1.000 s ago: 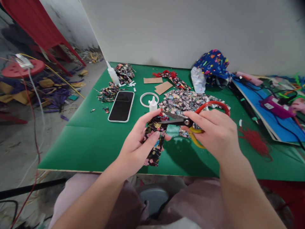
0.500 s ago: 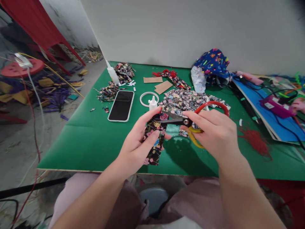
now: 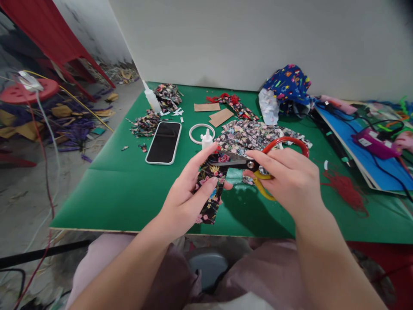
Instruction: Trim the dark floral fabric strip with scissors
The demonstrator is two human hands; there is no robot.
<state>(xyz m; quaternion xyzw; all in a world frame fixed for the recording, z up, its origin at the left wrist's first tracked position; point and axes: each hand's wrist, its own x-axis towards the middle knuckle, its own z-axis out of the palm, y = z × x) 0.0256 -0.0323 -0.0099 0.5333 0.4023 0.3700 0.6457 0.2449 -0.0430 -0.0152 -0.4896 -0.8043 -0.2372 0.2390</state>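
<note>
My left hand [image 3: 190,191] pinches a strip of black floral fabric [image 3: 211,202] between thumb and fingers, above the near part of the table. My right hand [image 3: 287,178] grips a pair of scissors [image 3: 250,164] with one red and one yellow handle. The blades point left and lie across the upper part of the fabric strip, close to my left fingertips. Just behind the left hand stands a small white bottle [image 3: 207,137], its lower part hidden. A pile of floral fabric pieces [image 3: 248,133] lies beyond the scissors.
On the green table [image 3: 129,189] are a phone [image 3: 164,143], a white ring [image 3: 191,134], brown card pieces [image 3: 222,116] and a white nozzle bottle [image 3: 151,99]. To the right lie red threads [image 3: 345,189], a blue folder [image 3: 361,150] and a purple device [image 3: 376,143]. A blue patterned cloth [image 3: 287,88] sits behind.
The scissor blades have closed slightly on the fabric strip, and the red handle has dropped a little. My left hand stays almost where it was.
</note>
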